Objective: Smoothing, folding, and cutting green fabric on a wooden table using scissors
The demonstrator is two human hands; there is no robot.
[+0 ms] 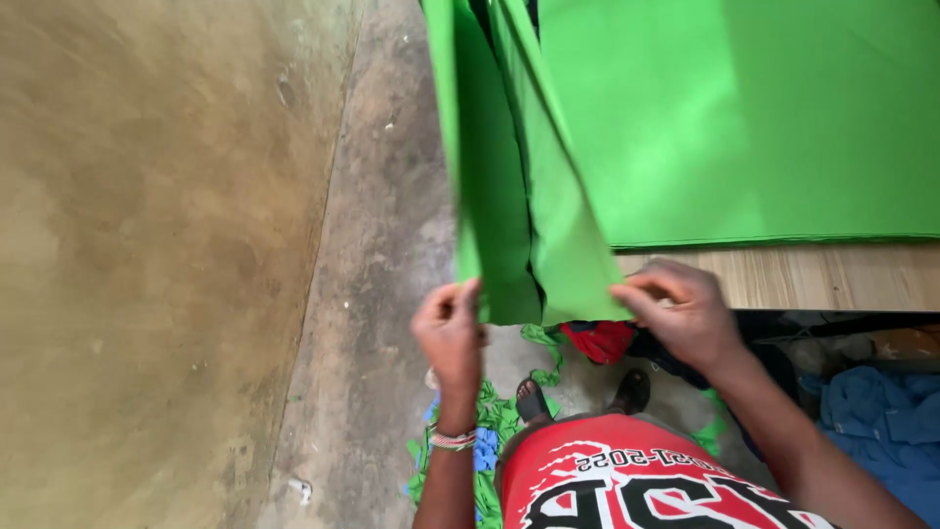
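Green scraps [494, 416] litter the floor by my feet, and my left hand [450, 333] and right hand [685, 313] pinch the hanging green sheet [519, 225] off the table's near edge [822, 279], the green stack [744, 118] beyond seemingly unhandled.

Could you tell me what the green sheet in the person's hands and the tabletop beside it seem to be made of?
The green sheet looks like thin woven cloth, matte: it hangs in soft folds between the left hand and right hand. The tabletop seems to be pale wood or wood-look laminate, going by its fine grain lines.
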